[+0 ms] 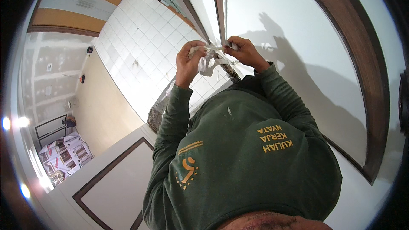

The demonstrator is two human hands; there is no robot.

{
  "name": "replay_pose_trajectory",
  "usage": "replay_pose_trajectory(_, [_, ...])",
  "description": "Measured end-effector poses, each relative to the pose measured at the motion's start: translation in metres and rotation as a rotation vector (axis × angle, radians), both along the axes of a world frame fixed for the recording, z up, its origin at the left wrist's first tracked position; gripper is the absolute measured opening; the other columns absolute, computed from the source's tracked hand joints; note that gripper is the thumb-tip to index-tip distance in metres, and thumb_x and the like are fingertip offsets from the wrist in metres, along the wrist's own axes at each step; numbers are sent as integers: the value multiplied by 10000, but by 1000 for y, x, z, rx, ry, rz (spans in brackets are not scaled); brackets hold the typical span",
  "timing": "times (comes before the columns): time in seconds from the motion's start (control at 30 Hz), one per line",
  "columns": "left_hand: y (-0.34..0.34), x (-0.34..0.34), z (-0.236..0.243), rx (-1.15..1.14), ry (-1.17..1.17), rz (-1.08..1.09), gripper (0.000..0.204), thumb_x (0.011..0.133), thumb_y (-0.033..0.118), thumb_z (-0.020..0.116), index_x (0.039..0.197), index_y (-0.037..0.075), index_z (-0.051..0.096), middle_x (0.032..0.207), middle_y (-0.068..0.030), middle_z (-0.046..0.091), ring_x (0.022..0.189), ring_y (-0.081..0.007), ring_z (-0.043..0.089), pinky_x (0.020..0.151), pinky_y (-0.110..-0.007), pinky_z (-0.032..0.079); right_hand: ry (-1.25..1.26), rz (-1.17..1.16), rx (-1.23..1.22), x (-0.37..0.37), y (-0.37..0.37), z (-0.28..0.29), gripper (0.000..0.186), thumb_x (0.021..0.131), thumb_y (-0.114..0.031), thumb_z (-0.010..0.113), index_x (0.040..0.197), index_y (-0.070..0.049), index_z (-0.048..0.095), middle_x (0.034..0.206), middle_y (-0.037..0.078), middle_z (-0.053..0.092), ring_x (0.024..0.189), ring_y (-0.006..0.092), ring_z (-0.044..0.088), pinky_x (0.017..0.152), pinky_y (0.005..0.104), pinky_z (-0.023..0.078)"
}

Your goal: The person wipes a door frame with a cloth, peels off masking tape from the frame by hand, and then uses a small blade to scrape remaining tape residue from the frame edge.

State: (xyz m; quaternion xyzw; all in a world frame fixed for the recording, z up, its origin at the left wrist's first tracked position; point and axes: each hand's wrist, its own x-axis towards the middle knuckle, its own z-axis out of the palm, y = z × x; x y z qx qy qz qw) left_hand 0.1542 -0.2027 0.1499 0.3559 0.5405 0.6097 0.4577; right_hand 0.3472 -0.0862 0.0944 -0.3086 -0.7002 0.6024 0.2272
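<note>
Above my green-sleeved forearms, my left hand [189, 61] has its fingers pinched on a crumpled white strip [207, 64], perhaps tape or thin plastic. My right hand [245, 53] grips the same material from the other side, with a narrow loose piece hanging below its fingers. Just beneath the bundle, a scuffed dark bar [232, 75] runs down toward my body. Both hands are close to a dark wooden trim edge [220, 12] beside a white wall; exact contact there is unclear.
White tiled floor [136, 51] lies beyond my hands, bordering beige flooring [100, 85]. A white wall [272, 4] with brown trim rises at right, a framed panel [113, 179] at lower left. Stacked boxes [64, 153] stand far left. A scuffed object [156, 115] sits beside my left arm.
</note>
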Motion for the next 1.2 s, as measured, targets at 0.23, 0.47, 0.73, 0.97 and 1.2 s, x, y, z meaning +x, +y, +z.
replay_pose_trajectory(0.23, [-34, -3, -11, 68, 683, 49, 156, 797, -9, 701, 940, 53, 688, 898, -79, 625, 833, -173, 628, 733, -305, 509, 202, -1, 302, -3, -10, -18, 148, 883, -113, 694, 904, -10, 589, 800, 36, 532, 705, 116, 462, 634, 272, 403])
replay_pose_trajectory(0.47, [-61, 12, -42, 98, 713, 24, 193, 741, -17, 743, 919, 52, 715, 904, -94, 637, 846, -220, 628, 728, -328, 510, 143, 57, 111, 2, -14, -19, 117, 913, -118, 674, 941, -20, 616, 858, -5, 567, 746, 82, 462, 667, 252, 407])
replay_pose_trajectory(0.73, [-84, 12, -79, 70, 796, 62, 304, 801, 13, 719, 1094, 92, 696, 958, -97, 636, 878, -257, 621, 755, -363, 506, 118, 95, 70, 3, -7, -16, 138, 903, -154, 691, 944, -31, 642, 837, -12, 579, 780, 81, 491, 709, 250, 426])
replay_pose_trajectory(0.97, [-137, 2, -122, -97, 533, -63, 186, 838, 82, 689, 1016, 36, 713, 906, -145, 655, 864, -274, 640, 773, -354, 509, 56, 141, 65, 5, -5, -14, 88, 914, -95, 657, 935, -10, 647, 911, 3, 630, 884, 102, 552, 819, 274, 460])
replay_pose_trajectory(1.2, [-123, 8, -72, -175, 668, 53, 314, 845, 62, 681, 1157, 74, 652, 1099, -141, 632, 936, -296, 636, 775, -378, 532, 66, 183, 7, 14, -4, -26, 93, 907, -5, 615, 983, 4, 666, 965, 39, 660, 937, 124, 581, 880, 291, 475])
